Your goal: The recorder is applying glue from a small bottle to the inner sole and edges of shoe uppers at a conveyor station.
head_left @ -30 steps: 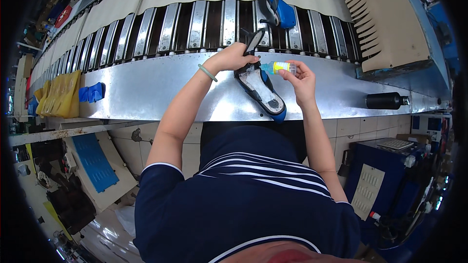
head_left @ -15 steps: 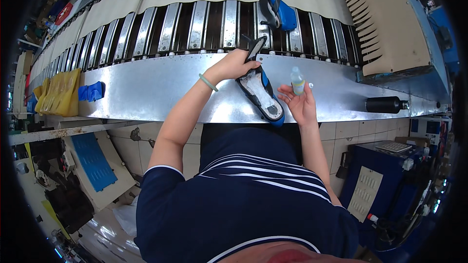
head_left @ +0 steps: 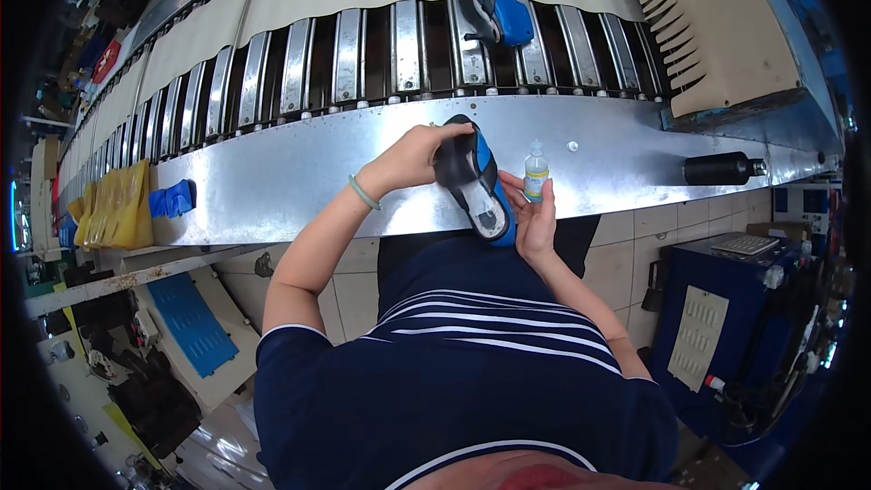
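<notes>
My left hand [head_left: 419,156] grips the upper end of a black and blue shoe [head_left: 485,183], its thumb and fingers closed on the black part. White material shows inside the shoe's long opening. The lower end points at my body, over the bench's near edge. In my right hand [head_left: 535,216], fingers closed round it, stands a small clear bottle [head_left: 536,178] with a yellow-and-white label and a narrow tip. That hand is close against the shoe's right side; whether its fingers touch the shoe I cannot tell. A small white cap [head_left: 572,146] lies on the bench beyond the bottle.
Past the metal bench [head_left: 308,172] runs a slatted conveyor [head_left: 349,54], carrying another blue and black shoe [head_left: 497,14]. A black flask [head_left: 723,169] lies at right, near a fringed machine opening [head_left: 726,54]. Yellow plastic bags [head_left: 116,204] and a blue piece [head_left: 172,199] are at left.
My left hand has shifted on the shoe, whose upper end is lower and turned. My right hand with the bottle has come closer to the shoe. The conveyor's shoe has shifted left.
</notes>
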